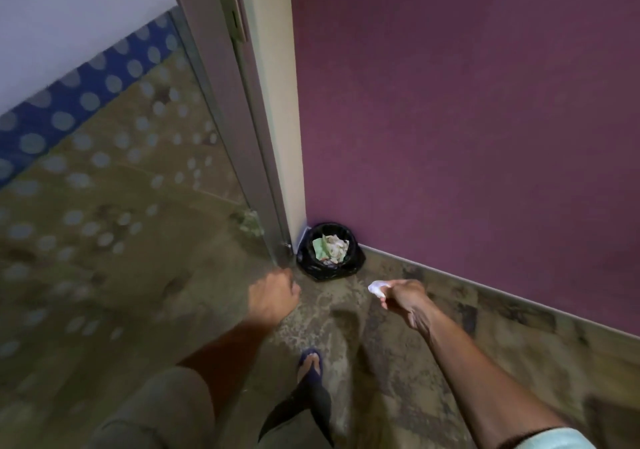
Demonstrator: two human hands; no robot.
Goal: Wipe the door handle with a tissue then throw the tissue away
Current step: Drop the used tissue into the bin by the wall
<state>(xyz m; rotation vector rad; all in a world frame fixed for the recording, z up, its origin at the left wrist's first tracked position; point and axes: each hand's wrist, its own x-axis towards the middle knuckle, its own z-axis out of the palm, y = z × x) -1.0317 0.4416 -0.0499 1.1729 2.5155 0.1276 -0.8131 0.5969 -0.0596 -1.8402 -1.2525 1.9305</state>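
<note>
My right hand (405, 298) pinches a small crumpled white tissue (377, 288), held out over the floor a short way to the right of a small bin (330, 251). The bin has a black liner and holds crumpled paper and green scraps; it stands in the corner where the door frame meets the purple wall. My left hand (273, 296) is curled into a fist near the lower edge of the glass door (138, 157), just left of the bin. Whether it touches the door edge is unclear. The door handle is out of view.
A purple wall (467, 102) with a grey skirting runs along the right. The glass door with frosted dots and a metal frame (242, 119) stands open on the left. My foot in a dark sandal (310, 367) is on the mottled floor.
</note>
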